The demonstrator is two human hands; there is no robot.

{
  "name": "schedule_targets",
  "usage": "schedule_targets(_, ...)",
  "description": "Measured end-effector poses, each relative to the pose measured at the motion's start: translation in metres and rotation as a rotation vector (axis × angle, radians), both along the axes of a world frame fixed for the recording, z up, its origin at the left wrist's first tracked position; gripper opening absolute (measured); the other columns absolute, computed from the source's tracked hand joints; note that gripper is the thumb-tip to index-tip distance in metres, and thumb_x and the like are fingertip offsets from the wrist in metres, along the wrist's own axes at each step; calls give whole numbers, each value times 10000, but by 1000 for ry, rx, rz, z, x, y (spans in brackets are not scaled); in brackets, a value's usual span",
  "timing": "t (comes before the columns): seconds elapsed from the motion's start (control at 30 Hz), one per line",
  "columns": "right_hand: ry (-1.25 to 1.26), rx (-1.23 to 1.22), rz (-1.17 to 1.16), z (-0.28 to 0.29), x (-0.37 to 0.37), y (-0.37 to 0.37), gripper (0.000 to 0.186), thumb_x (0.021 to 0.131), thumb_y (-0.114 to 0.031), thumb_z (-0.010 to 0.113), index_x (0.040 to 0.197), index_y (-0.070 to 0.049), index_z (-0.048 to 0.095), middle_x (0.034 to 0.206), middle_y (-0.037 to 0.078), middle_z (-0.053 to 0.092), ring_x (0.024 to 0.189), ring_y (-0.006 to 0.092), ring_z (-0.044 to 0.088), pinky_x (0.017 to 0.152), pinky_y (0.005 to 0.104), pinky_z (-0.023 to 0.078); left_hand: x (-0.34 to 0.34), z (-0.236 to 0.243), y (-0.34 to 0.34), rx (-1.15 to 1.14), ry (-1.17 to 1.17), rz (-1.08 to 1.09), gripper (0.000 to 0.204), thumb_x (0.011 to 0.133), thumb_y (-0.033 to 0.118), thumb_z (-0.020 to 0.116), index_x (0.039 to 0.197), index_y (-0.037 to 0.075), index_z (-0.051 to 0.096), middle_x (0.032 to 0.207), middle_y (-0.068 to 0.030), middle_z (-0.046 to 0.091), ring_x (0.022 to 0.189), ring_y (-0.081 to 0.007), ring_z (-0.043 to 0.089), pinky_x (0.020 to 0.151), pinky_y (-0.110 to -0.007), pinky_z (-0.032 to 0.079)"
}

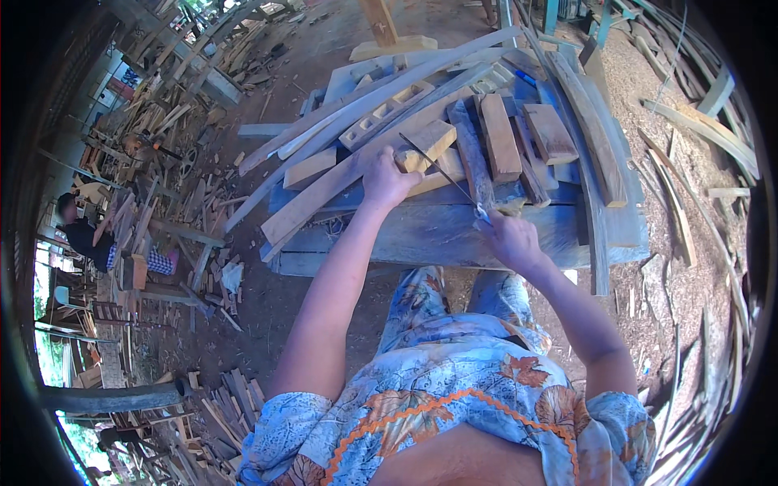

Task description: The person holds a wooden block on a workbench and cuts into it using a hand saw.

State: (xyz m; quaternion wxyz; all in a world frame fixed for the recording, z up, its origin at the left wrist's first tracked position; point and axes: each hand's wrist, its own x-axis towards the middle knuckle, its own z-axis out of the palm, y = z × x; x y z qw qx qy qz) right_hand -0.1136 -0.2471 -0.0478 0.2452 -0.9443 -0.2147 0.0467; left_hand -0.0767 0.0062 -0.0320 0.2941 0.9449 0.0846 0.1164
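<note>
My left hand [386,180] is closed round the near left end of a pale wooden block [438,142], which is held above the bench boards. A long, thin, dark file [444,172] slants across the block, its tip beside my left fingers. Its handle end is in my right hand [512,240], whose fingers are closed round it; the handle is mostly hidden. The file's exact surface is too small to make out. Beneath the block lies another pale wood piece [438,172]. Just right of it is a rough, dark-edged wood strip [472,150].
The wooden bench [454,235] bears several blocks, including one tan block [499,142], and long planks [587,130]. A slotted wood piece [385,116] and a blue pen-like object [525,78] lie farther back. Wood scraps cover the ground; another person [89,231] is at far left.
</note>
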Motion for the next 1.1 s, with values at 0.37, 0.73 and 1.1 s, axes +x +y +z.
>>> schedule_targets(0.37,-48,73,83,14,52,66,288,895,-324,502,916,-60,616,779,174,654,772,344,642,701,451,492,2,-1,-3,61,66,13,543,584,323,764,933,-3,507,920,-197,612,915,-346,604,789,-425,470)
schedule_targets(0.73,54,-33,36,21,10,12,292,890,-338,518,912,-64,617,784,189,646,782,342,641,703,452,492,-3,-2,4,-20,-7,7,530,584,309,767,924,-2,505,899,-190,615,898,-345,611,783,-420,471)
schedule_targets(1.1,-2,27,64,3,28,41,298,889,-340,520,938,-67,628,782,172,655,765,345,644,687,448,495,-3,4,1,15,53,25,512,581,316,775,888,2,511,848,-171,628,864,-331,622,767,-415,475)
